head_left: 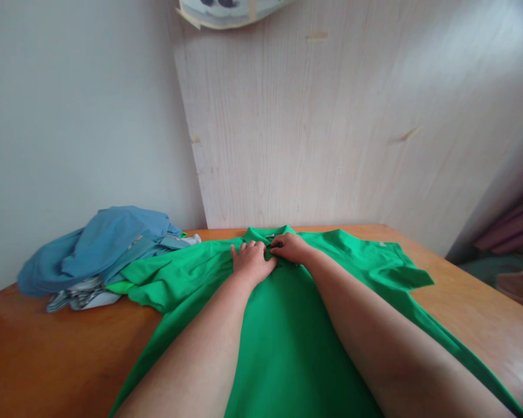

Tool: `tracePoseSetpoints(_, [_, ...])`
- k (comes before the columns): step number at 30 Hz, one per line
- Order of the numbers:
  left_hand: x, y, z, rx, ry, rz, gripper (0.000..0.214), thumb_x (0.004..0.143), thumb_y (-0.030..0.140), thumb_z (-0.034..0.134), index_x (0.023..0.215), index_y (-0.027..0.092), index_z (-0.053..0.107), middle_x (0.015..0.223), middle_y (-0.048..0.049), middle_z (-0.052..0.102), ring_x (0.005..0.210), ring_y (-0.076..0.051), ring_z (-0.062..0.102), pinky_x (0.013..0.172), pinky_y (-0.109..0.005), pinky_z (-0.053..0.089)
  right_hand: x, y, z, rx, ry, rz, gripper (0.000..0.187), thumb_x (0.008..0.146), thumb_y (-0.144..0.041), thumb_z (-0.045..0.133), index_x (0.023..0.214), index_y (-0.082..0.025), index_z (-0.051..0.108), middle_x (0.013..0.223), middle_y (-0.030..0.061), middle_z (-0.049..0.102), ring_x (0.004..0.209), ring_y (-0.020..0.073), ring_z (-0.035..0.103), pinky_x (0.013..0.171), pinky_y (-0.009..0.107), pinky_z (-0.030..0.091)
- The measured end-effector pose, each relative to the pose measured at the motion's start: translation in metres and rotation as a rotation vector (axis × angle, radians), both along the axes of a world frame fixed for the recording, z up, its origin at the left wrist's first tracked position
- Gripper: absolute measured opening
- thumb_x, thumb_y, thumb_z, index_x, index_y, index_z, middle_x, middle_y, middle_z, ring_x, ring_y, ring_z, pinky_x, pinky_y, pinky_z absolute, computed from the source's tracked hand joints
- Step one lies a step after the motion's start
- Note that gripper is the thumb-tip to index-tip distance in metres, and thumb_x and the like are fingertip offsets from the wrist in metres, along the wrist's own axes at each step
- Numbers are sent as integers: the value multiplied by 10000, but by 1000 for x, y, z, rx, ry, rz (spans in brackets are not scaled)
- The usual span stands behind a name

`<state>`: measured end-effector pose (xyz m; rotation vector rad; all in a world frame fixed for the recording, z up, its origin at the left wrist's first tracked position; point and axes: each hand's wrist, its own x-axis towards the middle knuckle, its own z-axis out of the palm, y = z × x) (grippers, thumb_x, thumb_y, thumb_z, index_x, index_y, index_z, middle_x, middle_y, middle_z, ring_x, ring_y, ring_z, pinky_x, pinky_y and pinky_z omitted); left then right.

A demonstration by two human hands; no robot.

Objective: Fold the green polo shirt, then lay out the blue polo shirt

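A green polo shirt [296,342] lies spread face up, its collar [283,233] at the far side and its sleeves out to both sides. Just below the collar, my left hand [251,262] rests on the shirt left of the button placket. Its fingers are apart, with the thumb pointing toward the placket. My right hand [291,247] is across from it, fingertips pinched together at the placket's upper part. Small dark spots show by both hands; the buttons cannot be made out clearly.
On the left of the wooden table [70,354] lies a heap of blue clothes [126,232], with a striped grey garment [81,293] under it. The left sleeve reaches this heap. A wood-grain panel [287,133] stands behind the table. Pink fabric [512,223] hangs at far right.
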<state>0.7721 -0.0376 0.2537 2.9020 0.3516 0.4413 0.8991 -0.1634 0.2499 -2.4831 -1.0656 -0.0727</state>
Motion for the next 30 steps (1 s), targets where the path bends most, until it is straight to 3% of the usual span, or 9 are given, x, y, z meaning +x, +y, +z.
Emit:
tracePoseSetpoints(5, [3,-3,-7,30,-11,-165,582,885,338,510,1453,265,406,1542,-81,454,1458,-292,321,1206,-590,142,-2,3,1,-9,-5,1,220,837,-286,689,1036,-271,783,1039,12,766,965,199,680,804,243,490])
tracePoseSetpoints(8, [4,-4,-9,4,104,-195,605,931,321,409,1523,249,308,1559,-97,438,1479,-274,308,1196,-625,140,-3,2,3,3,6,-21,243,837,-194,644,1012,-278,790,1075,3,767,1013,195,678,834,228,486])
tracePoseSetpoints(12, [3,-5,-6,-3,186,-205,545,954,346,345,1496,305,381,1614,-43,350,1499,-268,270,1179,-681,107,6,-10,9,46,19,-201,305,913,-208,525,1086,-256,772,1090,31,765,1006,195,689,856,235,495])
tracePoseSetpoints(15, [2,-6,-3,-9,212,-205,533,964,368,315,1486,316,413,1635,-20,301,1511,-264,235,1174,-695,88,18,-28,13,62,2,-426,417,982,-270,393,1272,-195,683,1226,137,708,1115,271,659,920,335,495])
tracePoseSetpoints(18, [1,-6,-3,-26,231,-200,555,966,373,293,1508,299,389,1640,-20,285,1518,-269,215,1174,-699,78,26,-44,9,17,20,-560,454,975,-294,393,1341,-159,626,1303,204,649,1212,336,606,992,446,464])
tracePoseSetpoints(22, [2,-6,-3,-42,251,-192,569,968,372,276,1524,294,368,1649,-13,259,1524,-272,194,1176,-696,79,30,-51,-7,-77,69,-584,455,939,-339,462,1309,-144,640,1434,224,540,1394,401,412,1108,615,310])
tracePoseSetpoints(25, [3,-5,-4,-42,249,-194,568,970,384,276,1524,303,369,1650,-8,257,1524,-270,193,1178,-690,84,31,-51,-16,-104,77,-586,507,957,-388,411,1373,-156,586,1539,198,426,1476,411,245,1136,675,198])
tracePoseSetpoints(30, [3,-4,-8,-36,217,-189,557,969,394,284,1511,320,388,1644,-8,276,1521,-262,205,1185,-674,97,33,-48,-18,-103,69,-594,512,970,-443,415,1380,-180,572,1551,169,416,1473,393,261,1151,629,209])
